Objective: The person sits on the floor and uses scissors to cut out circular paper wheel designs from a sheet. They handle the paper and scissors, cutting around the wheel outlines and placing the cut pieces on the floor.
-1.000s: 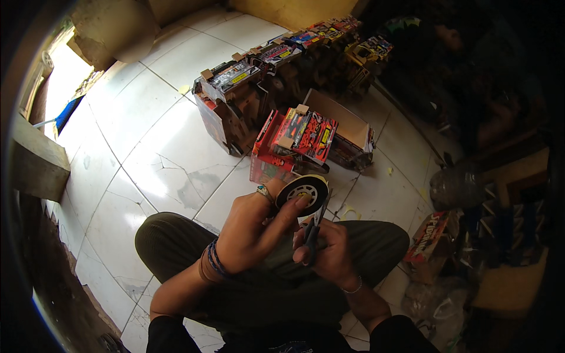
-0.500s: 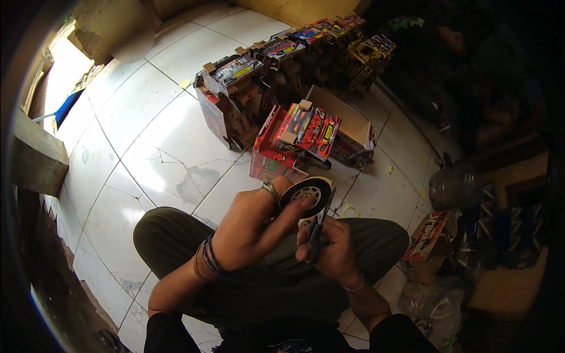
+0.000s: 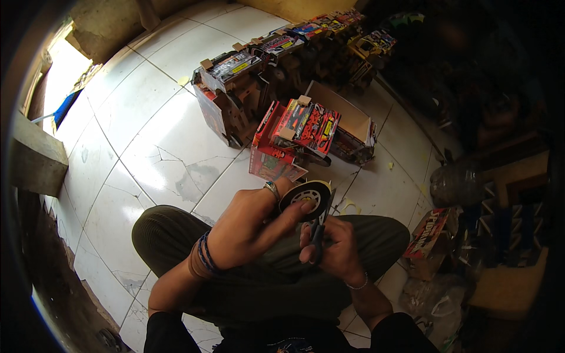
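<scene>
A round black disc printed like a wheel (image 3: 289, 207), with a pale rim, is held between thumb and fingers of my left hand (image 3: 250, 226). The thumb presses on its printed face. My right hand (image 3: 334, 247) has its fingers in the dark handles of a pair of scissors (image 3: 318, 240). The blades point upward along the disc's right edge. A curl of pale paper scrap (image 3: 351, 207) lies on the floor just beyond the scissors. Past my hands stands a red cardboard toy truck (image 3: 306, 126) with an open box-like bed.
More printed cardboard toy trucks (image 3: 229, 70) stand in a row on the white tiled floor (image 3: 141, 141). To the right are a red and white printed box (image 3: 428, 235), a clear plastic jar (image 3: 452, 187) and crumpled clear plastic (image 3: 435, 300). My crossed legs (image 3: 170, 235) lie under my forearms.
The disc and scissors have tilted and shifted slightly in my hands; both grips stay the same. A blurred shape at the upper left has moved up, and a narrow limb-like shape shows there now.
</scene>
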Tool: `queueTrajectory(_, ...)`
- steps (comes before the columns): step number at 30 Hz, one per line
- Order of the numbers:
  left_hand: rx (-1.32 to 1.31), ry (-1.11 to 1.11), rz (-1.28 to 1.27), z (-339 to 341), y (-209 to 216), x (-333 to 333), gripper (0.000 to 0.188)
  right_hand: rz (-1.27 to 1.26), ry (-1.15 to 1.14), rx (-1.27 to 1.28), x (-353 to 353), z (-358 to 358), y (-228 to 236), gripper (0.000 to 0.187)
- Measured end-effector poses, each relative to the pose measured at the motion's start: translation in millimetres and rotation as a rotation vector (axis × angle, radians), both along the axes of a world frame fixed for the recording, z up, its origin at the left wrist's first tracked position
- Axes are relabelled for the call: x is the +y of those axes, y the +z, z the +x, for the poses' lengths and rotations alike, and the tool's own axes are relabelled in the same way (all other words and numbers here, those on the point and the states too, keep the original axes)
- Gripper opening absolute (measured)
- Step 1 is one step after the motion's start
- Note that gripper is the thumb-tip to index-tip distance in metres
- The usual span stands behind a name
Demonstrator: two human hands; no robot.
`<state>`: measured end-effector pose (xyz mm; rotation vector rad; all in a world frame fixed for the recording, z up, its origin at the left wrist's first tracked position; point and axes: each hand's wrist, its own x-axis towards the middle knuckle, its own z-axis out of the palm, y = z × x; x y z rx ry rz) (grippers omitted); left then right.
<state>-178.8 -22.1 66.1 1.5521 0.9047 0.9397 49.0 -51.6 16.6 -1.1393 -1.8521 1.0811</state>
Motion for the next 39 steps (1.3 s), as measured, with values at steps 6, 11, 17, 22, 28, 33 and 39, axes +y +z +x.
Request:
queueTrajectory(6, 0.005, -0.017, 0.013, -3, 0, 1, 0.027, 0.02, 0.003, -0.009, 0, 2, -2, 0.045)
queueTrajectory(11, 0.03, -0.059, 0.03, -7, -2, 3, 0.021, -0.025, 0.001, -0.019, -1, 2, 1, 0.046)
queueTrajectory(17, 0.034, -0.088, 0.016, -10, 0, 3, 0.019, -0.017, 0.045, -0.073, 0, 7, 8, 0.045)
queueTrajectory(22, 0.057, -0.1, 0.011, -12, 1, 4, 0.015, -0.066, 0.046, -0.101, -1, 9, 8, 0.049)
queueTrajectory(28, 0.021, -0.145, -0.06, -13, 2, 4, 0.016, -0.053, 0.078, -0.072, -1, 10, 13, 0.04)
queueTrajectory(33, 0.089, -0.181, -0.023, -16, 4, 6, 0.023, -0.072, 0.107, -0.073, -1, 12, 15, 0.045)
queueTrajectory(39, 0.1, -0.209, -0.11, -18, 7, 6, 0.023, -0.051, 0.125, -0.095, -1, 12, 17, 0.046)
